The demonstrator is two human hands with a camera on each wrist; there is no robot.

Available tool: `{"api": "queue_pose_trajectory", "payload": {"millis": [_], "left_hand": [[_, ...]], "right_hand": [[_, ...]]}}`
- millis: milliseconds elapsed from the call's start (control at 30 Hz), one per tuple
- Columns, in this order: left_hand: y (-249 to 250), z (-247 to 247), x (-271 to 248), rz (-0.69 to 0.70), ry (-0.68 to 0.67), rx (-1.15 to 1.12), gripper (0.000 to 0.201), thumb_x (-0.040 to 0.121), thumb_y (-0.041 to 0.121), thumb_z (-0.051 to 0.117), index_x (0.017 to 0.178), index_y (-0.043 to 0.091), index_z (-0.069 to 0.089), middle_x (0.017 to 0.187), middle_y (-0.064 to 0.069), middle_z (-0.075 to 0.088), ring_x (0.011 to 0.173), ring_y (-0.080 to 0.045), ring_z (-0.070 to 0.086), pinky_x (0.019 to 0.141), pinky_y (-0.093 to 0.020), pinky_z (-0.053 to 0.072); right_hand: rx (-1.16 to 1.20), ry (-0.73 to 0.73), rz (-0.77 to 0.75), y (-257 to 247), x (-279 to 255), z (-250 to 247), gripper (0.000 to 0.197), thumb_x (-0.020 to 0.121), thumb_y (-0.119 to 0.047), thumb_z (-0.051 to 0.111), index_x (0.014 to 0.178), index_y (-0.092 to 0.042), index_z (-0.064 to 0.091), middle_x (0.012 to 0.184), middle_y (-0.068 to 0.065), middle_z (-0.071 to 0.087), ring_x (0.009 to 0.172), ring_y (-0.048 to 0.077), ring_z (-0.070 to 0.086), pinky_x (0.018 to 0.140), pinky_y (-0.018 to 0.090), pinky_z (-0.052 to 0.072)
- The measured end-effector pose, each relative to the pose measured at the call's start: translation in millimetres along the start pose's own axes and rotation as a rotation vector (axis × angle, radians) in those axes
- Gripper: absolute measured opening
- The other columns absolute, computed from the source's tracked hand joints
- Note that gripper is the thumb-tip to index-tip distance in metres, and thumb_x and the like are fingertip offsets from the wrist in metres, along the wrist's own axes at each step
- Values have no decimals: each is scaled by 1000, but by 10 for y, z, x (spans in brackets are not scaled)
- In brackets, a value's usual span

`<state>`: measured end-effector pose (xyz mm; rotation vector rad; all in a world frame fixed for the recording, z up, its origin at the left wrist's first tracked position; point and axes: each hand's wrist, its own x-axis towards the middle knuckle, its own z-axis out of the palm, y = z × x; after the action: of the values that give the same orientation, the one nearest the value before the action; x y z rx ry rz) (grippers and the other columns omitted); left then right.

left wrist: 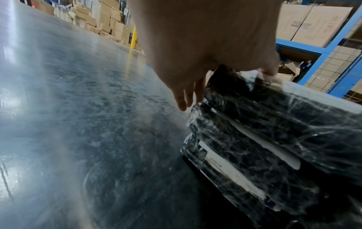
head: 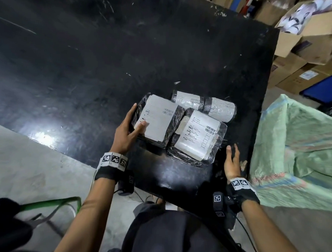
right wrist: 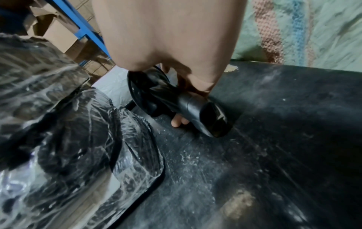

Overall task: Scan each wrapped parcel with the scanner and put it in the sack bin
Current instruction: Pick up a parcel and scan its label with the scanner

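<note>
Several black parcels in clear wrap with white labels lie on the black table [head: 107, 67]. My left hand [head: 132, 122] grips the top parcel [head: 161, 118] of the left stack, thumb on its label and fingers down its left side. The left wrist view shows that stack [left wrist: 274, 124] three high under the hand [left wrist: 195, 46]. A flat parcel [head: 197, 134] lies to the right, and two rolled parcels [head: 188, 100] [head: 220, 109] lie behind it. Near the table's right edge, my right hand [head: 231, 158] curls around the black scanner [right wrist: 195, 108], which lies on the table. The green woven sack [head: 296, 149] stands right of the table.
Cardboard boxes [head: 305, 46] are piled at the back right, beyond the table. A blue metal rack [left wrist: 323, 51] holds more boxes. A green strap [head: 51, 204] hangs at the lower left over the grey floor. The table's left and far parts are bare.
</note>
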<state>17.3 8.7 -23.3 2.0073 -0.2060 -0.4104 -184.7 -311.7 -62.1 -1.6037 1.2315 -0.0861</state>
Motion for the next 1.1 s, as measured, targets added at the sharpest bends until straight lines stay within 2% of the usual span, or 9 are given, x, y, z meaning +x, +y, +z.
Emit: {"api": "queue_pose_trajectory", "payload": {"millis": [133,300,433,633,733,800,867,1000,1100], "left_hand": [[39,39,34,27,23,-80,75,88,57,70,155,44,40,143,23,58,129,12,54,112,-18,42],[-66,86,132,-13,21,-240,86,83,38,86,155,43,41,143,16,63,134,-4,59,116,-36,45],[-76,111,144,-39,-4,-339,89,89,18,82,161,35,32,143,13,63,132,-5,60,113,-29,47],[-72,89,137,6,-43,-281,85,89,33,77,160,41,31,148,11,59,137,-4,55,118,-35,42],[-26,76,132,20,-18,-202,84,88,40,77,158,46,31,144,13,62,131,6,56,114,-24,43],[21,86,125,49,15,-175,81,92,32,77,160,41,32,142,13,62,123,17,55,105,-9,43],[72,85,112,92,29,-156,79,94,25,76,160,35,34,137,17,62,116,23,56,97,-4,44],[139,29,114,173,13,-119,75,92,36,76,158,36,40,148,17,56,135,6,53,118,-30,42],[124,14,119,187,22,-85,75,88,47,73,155,41,42,150,18,55,139,-1,52,121,-42,41]], "right_hand": [[9,24,-32,-16,44,42,63,103,-49,37,158,-28,16,165,2,19,150,22,23,116,31,18],[55,37,-85,53,69,110,68,100,-51,42,158,-32,10,165,1,16,151,18,21,123,33,16],[101,53,-76,67,61,121,67,102,-47,42,158,-26,13,165,2,18,150,18,22,118,26,17],[159,48,-61,47,42,112,63,104,-43,41,158,-24,16,165,3,18,149,19,22,107,21,23],[164,44,-54,56,30,105,63,103,-45,42,158,-26,17,165,4,18,151,21,21,116,30,20],[165,41,-40,61,13,92,63,102,-46,42,157,-27,19,164,4,20,150,22,22,118,35,19],[163,44,-31,54,-22,72,61,102,-46,42,157,-28,21,163,5,23,149,23,25,117,34,20],[149,40,-46,67,-66,35,57,104,-41,42,156,-26,25,162,4,26,148,22,27,110,24,21],[158,36,-48,61,-121,2,53,105,-39,40,154,-23,29,160,4,30,147,22,29,106,22,21]]}}
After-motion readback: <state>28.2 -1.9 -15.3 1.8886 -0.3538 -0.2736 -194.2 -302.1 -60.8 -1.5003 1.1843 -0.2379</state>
